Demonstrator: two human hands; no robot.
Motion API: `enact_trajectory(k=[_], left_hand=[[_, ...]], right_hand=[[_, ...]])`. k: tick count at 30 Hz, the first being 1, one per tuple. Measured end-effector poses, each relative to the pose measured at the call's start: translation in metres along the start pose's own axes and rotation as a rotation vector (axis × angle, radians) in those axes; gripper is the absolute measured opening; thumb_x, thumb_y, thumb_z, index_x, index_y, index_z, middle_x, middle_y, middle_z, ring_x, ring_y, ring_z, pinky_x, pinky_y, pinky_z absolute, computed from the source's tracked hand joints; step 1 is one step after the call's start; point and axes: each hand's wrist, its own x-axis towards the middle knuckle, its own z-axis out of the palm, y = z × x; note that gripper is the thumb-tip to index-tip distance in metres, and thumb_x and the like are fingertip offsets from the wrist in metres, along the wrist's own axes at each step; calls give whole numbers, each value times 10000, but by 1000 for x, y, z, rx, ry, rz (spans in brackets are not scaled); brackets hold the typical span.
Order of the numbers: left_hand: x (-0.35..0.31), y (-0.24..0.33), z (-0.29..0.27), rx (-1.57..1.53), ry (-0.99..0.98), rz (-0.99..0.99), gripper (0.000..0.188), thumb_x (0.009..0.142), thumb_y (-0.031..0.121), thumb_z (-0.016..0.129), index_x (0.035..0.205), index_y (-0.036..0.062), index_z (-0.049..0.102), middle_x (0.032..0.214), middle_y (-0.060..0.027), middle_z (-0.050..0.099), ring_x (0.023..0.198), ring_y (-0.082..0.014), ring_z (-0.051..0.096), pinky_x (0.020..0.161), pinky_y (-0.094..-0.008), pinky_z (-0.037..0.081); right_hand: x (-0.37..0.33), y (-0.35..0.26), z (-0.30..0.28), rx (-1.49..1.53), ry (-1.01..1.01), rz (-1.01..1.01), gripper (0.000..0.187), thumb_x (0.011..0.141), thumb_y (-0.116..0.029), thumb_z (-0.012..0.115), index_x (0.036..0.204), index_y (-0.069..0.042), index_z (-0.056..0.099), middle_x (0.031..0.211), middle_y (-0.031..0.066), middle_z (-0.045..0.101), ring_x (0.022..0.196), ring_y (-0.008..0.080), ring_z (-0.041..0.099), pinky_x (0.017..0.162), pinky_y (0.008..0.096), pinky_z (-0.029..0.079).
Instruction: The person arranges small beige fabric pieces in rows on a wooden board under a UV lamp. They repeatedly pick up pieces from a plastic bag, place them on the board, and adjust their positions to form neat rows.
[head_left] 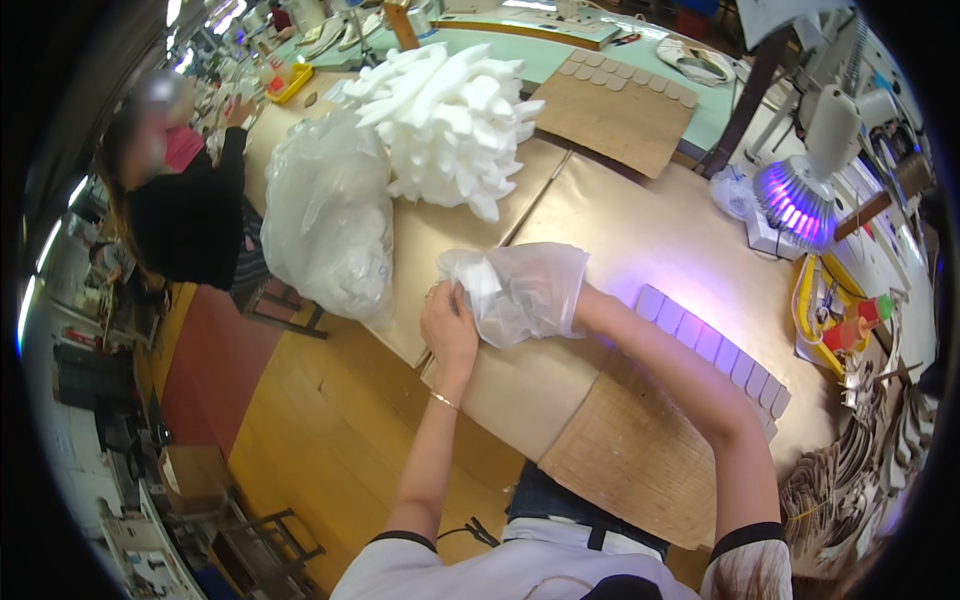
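A translucent plastic bag (545, 275) is over my right hand (515, 305), covering it up to the wrist. Through the film its fingers are too blurred to tell their shape. A white piece (484, 280) shows at the left end of the bag. My left hand (448, 325) is closed at that end, its fingers pinching the bag's film. Beyond both hands lies a large heap of white, curved foam-like pieces (440, 120). To its left sits a big, bulging translucent bag (325, 215), its contents unclear.
Rounded flat pieces (710, 345) line a brown board (630, 440) under my right arm; another such board (610, 115) lies farther off. At right stand a lamp with purple light (795, 200) and a yellow tray (815, 310). A person (185, 215) sits at left.
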Motion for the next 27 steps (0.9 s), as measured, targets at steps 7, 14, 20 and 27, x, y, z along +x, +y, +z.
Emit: enact_trajectory(k=[7,14,20,27], left_hand=[[14,12,11,-231,-157,-235,281,1000,143,524,792,-45,528,621,-203,496,550,-290,422,551,-407,377],[23,20,41,-220,-149,-64,264,994,117,515,799,-60,504,623,-236,516,544,-385,465,549,-456,367],[35,4,35,-69,-122,-67,296,1000,162,524,802,-57,528,634,-251,539,564,-420,493,564,-477,381],[25,14,37,-112,-246,-156,280,988,189,539,891,-72,565,748,-286,594,702,-438,581,648,-502,416]], right_hand=[[-2,-15,-12,184,130,129,375,836,-206,678,1178,-60,625,1014,62,674,864,215,624,799,309,528],[-13,-30,-19,233,221,316,320,926,-297,590,1141,-67,643,1023,101,694,888,237,654,784,360,541],[-49,18,-77,397,309,361,435,815,-318,734,1147,-47,657,1085,151,692,986,305,659,891,378,517],[-80,32,-130,914,353,788,408,808,-100,746,1190,5,647,1021,132,695,881,228,689,744,372,588]])
